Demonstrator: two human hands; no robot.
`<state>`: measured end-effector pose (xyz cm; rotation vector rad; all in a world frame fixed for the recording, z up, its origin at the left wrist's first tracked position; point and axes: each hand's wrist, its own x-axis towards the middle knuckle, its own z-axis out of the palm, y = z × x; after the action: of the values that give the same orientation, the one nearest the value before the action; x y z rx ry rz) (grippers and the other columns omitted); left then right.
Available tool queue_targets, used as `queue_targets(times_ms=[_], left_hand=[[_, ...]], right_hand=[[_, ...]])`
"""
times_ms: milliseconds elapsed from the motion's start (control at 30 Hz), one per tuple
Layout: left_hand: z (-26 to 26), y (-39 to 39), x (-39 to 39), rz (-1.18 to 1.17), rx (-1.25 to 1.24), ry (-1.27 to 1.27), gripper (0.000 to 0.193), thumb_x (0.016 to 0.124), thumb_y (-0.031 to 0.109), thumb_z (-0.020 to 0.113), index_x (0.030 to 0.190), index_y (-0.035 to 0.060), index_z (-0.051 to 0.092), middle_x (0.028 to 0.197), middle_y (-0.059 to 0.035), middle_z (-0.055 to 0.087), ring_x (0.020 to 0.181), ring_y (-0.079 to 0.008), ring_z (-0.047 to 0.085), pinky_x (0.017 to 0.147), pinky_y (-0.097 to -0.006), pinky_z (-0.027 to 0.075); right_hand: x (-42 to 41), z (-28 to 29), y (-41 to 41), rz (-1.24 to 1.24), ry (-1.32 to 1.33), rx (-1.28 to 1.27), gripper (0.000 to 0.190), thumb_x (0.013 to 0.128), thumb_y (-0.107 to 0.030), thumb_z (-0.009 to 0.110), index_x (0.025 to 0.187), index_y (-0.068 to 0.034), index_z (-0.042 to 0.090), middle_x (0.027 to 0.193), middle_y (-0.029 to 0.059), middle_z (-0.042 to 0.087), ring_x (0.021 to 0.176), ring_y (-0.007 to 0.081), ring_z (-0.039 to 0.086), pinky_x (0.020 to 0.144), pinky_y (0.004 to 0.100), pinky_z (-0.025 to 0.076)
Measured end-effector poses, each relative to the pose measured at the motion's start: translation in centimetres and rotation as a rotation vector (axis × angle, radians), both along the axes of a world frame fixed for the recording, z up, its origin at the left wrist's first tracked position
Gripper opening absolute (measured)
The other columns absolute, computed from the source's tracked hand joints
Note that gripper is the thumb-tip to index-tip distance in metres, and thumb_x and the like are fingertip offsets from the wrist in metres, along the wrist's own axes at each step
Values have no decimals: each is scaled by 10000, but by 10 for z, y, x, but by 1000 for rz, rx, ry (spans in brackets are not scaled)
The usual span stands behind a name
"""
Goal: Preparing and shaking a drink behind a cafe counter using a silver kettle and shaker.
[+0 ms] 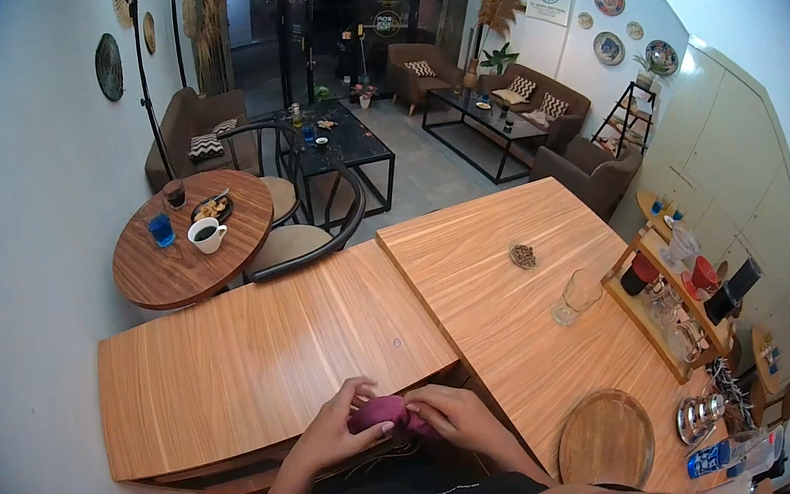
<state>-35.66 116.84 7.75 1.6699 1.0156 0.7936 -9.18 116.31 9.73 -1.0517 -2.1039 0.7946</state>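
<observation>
Just in front of my body, a crumpled purple cloth (380,411) is held between both hands, close to the front edge of the wooden counter (246,374). My left hand (333,424) curls around its left side, thumb across the front. At the cloth's right side, my right hand (450,415) pinches the fabric between thumb and fingertips. The cloth's lower part is partly hidden by the hands and shadow.
The raised counter section (478,296) bears a small dish of brown pieces (523,255), an empty drinking glass (575,297) and a round wooden tray (604,441). A wooden rack (649,332) holds coffee drippers. Beyond stands a round table (243,245) with cups.
</observation>
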Motion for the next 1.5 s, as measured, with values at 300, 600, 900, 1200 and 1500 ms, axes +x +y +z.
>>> queue_targets(times_ms=[300, 600, 900, 1200, 1500], left_hand=[[-23, -16, 18, -131, 101, -74, 278, 1034, 219, 754, 1182, -4, 680, 1071, -160, 712, 1019, -299, 708, 892, -412, 545], [-43, -24, -27, -227, 333, 205, 201, 969, 193, 762, 1024, 25, 664, 956, -141, 689, 960, -358, 674, 837, -483, 522], [-22, -47, -62, 52, -89, -9, 315, 1035, 313, 777, 1034, 45, 613, 782, -111, 622, 766, -160, 616, 688, -381, 499], [-30, 116, -114, 726, 622, 615, 344, 1047, 248, 716, 1253, 4, 590, 1174, -212, 636, 1109, -350, 634, 972, -477, 508], [-137, 125, -59, 565, 379, 948, 769, 1088, 510, 539, 1643, -8, 415, 1699, -257, 406, 1576, -461, 361, 1310, -620, 221]], right_hand=[[-15, 9, 3, 118, -64, 145, 228, 1038, -285, 707, 1159, -113, 792, 1027, 136, 790, 917, 352, 770, 778, 434, 609], [6, 21, 6, 245, -329, -14, 387, 948, -404, 837, 912, -37, 720, 789, 173, 722, 694, 386, 695, 647, 454, 533], [17, 19, 37, 211, -176, -157, 333, 934, -322, 865, 878, -28, 719, 718, 172, 669, 627, 275, 666, 606, 391, 497], [-84, -38, 227, -192, -366, 642, 462, 938, -403, 810, 1228, -59, 704, 1214, 219, 683, 1173, 421, 616, 1011, 573, 466], [-124, -175, 179, -418, -606, 292, 756, 1063, -548, 559, 1624, -44, 505, 1690, 335, 400, 1572, 542, 346, 1306, 692, 170]])
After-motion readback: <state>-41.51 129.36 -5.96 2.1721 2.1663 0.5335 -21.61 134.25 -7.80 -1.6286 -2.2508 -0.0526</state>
